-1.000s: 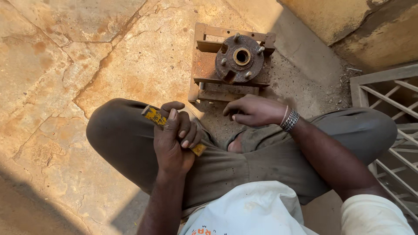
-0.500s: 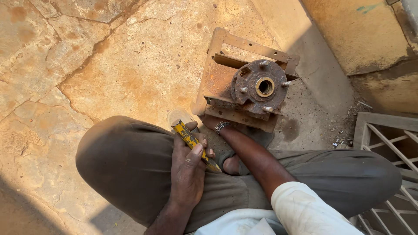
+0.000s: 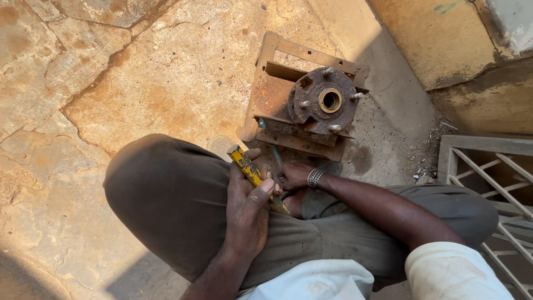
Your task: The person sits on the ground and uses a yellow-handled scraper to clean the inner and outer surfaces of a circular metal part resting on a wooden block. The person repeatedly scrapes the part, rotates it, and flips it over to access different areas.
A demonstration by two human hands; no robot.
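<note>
Left hand (image 3: 248, 206) clenched round yellow tool (image 3: 251, 173), long axis slanting up-left over the lap, right hand (image 3: 293, 175) pinching thin bluish rod (image 3: 276, 155) just beside, nearer the rusty wheel hub (image 3: 326, 101) on its metal frame (image 3: 272, 55) straight ahead.

- The floor (image 3: 139, 72) is rough stone or concrete, ochre and tan, crossed by dark branching cracks and mottled with rusty stains.
- Strong sunlight falls across most of it; a shadowed band (image 3: 33, 278) lies at the lower left corner.
- At the upper right a low plastered wall (image 3: 444, 44) rises, yellow-brown and worn, with a darker stained foot (image 3: 488, 105) below it.
- A paler strip of ground (image 3: 383, 94) runs beside that wall, dusty and gritty.
- Small debris (image 3: 430, 161) lies scattered near the wall's foot.
- A grey metal grille (image 3: 488, 172) with slanted bars stands at the right edge.
</note>
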